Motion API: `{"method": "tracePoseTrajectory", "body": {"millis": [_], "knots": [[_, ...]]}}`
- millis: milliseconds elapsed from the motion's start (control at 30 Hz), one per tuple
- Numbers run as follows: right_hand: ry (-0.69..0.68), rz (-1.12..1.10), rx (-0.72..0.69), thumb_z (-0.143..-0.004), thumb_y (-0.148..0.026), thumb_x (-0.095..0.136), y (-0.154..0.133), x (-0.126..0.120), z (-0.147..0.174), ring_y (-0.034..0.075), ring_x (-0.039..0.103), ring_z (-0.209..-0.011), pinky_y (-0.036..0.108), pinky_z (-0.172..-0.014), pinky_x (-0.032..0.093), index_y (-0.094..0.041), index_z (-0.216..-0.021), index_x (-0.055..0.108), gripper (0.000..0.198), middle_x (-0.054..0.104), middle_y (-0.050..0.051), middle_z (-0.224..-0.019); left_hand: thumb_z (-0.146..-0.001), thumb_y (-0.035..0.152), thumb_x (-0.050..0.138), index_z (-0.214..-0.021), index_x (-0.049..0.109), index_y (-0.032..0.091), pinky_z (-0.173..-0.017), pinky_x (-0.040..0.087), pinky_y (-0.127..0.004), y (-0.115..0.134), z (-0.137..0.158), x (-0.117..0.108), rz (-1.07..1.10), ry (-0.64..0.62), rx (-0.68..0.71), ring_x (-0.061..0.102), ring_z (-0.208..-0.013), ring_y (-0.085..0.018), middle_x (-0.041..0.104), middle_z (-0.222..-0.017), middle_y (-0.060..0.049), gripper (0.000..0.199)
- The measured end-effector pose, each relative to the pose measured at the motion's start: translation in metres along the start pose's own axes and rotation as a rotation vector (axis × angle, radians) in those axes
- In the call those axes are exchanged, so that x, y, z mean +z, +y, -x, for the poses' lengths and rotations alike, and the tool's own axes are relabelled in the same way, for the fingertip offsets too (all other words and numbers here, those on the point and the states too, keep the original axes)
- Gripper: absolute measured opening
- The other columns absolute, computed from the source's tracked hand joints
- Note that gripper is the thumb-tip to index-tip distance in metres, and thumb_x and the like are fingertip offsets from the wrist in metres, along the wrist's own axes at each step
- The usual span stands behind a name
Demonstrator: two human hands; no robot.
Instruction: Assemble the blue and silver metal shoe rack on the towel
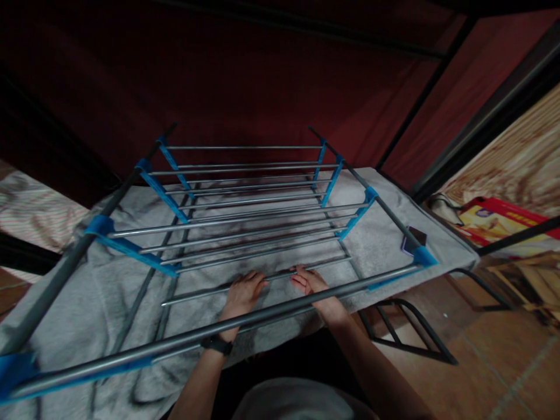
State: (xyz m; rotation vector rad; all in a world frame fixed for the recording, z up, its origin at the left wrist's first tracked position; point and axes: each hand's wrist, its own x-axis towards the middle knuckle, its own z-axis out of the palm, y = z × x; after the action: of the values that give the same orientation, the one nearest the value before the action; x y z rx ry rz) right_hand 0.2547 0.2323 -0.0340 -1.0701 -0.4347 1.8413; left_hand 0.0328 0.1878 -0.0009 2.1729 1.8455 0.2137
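A metal tube [196, 296] runs crosswise in front of me, inside the frame of a rack. My left hand [245, 290] is closed over it near its middle, with a dark band on the wrist. A short way to the right, my right hand [310, 281] grips the same tube with bent fingers. The rack [258, 236] lies around it, built of grey tubes and blue plastic brackets [126, 251]. Both my forearms pass across its nearest bar [175, 343]. The held tube's left end is bare, apart from any bracket.
Grey fabric [109, 291] covers the surface beneath the rack. A dark flat object [413, 236] lies by the right corner bracket. Black metal bars [411, 335] stand at the lower right, near a red and yellow box [494, 221]. Dark red cloth [245, 76] hangs behind.
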Motion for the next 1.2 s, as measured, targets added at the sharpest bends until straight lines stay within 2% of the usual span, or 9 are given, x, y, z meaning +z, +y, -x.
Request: {"method": "tracePoseTrajectory", "body": {"millis": [300, 567, 733, 933, 1100, 1200], "knots": [[0.026, 0.018, -0.032, -0.067, -0.033, 0.085, 0.001, 0.003, 0.001, 0.02, 0.067, -0.081, 0.044, -0.095, 0.052, -0.022, -0.077, 0.063, 0.026, 0.07, 0.002, -0.085, -0.098, 0.033, 0.046, -0.12, 0.063, 0.023, -0.094, 0.047, -0.037, -0.005, 0.012, 0.01, 0.037, 0.119, -0.031, 0.066, -0.104, -0.023, 0.071, -0.116, -0.007, 0.03], [0.085, 0.002, -0.026, -0.063, -0.036, 0.089, 0.003, 0.004, -0.001, 0.018, 0.066, -0.075, 0.039, -0.086, 0.056, -0.023, -0.073, 0.057, 0.036, 0.063, -0.001, -0.074, -0.1, 0.033, 0.04, -0.113, 0.068, 0.023, -0.093, 0.046, -0.041, -0.003, 0.017, 0.008, 0.015, 0.156, -0.041, 0.066, -0.1, -0.025, 0.073, -0.109, -0.008, 0.033], [0.068, 0.006, -0.008, -0.058, -0.037, 0.091, 0.001, 0.001, -0.004, 0.02, 0.067, -0.078, 0.041, -0.09, 0.056, -0.023, -0.071, 0.055, 0.041, 0.064, 0.0, -0.074, -0.102, 0.033, 0.035, -0.116, 0.068, 0.022, -0.092, 0.045, -0.04, -0.003, 0.016, 0.009, 0.0, 0.142, -0.028, 0.066, -0.103, -0.025, 0.073, -0.111, -0.008, 0.037], [0.006, 0.004, 0.001, -0.058, -0.034, 0.09, -0.002, -0.001, -0.003, 0.022, 0.068, -0.093, 0.041, -0.093, 0.054, -0.023, -0.081, 0.064, 0.036, 0.072, 0.004, -0.09, -0.102, 0.035, 0.033, -0.114, 0.068, 0.022, -0.094, 0.044, -0.042, -0.006, 0.015, 0.013, -0.008, 0.122, -0.044, 0.065, -0.103, -0.026, 0.073, -0.111, -0.009, 0.039], [0.028, 0.038, -0.017, -0.058, -0.037, 0.091, -0.001, 0.001, -0.003, 0.021, 0.068, -0.087, 0.041, -0.092, 0.054, -0.024, -0.081, 0.063, 0.038, 0.071, 0.002, -0.087, -0.1, 0.038, 0.041, -0.117, 0.066, 0.022, -0.095, 0.044, -0.042, -0.008, 0.018, 0.012, 0.022, 0.138, -0.025, 0.065, -0.107, -0.026, 0.072, -0.116, -0.009, 0.034], [0.059, 0.046, -0.029, -0.058, -0.04, 0.091, -0.001, 0.003, -0.003, 0.021, 0.067, -0.083, 0.041, -0.089, 0.055, -0.024, -0.077, 0.061, 0.039, 0.07, 0.002, -0.082, -0.098, 0.033, 0.043, -0.116, 0.066, 0.022, -0.097, 0.044, -0.043, -0.01, 0.027, 0.007, -0.004, 0.15, -0.039, 0.064, -0.107, -0.027, 0.072, -0.116, -0.009, 0.031]]}}
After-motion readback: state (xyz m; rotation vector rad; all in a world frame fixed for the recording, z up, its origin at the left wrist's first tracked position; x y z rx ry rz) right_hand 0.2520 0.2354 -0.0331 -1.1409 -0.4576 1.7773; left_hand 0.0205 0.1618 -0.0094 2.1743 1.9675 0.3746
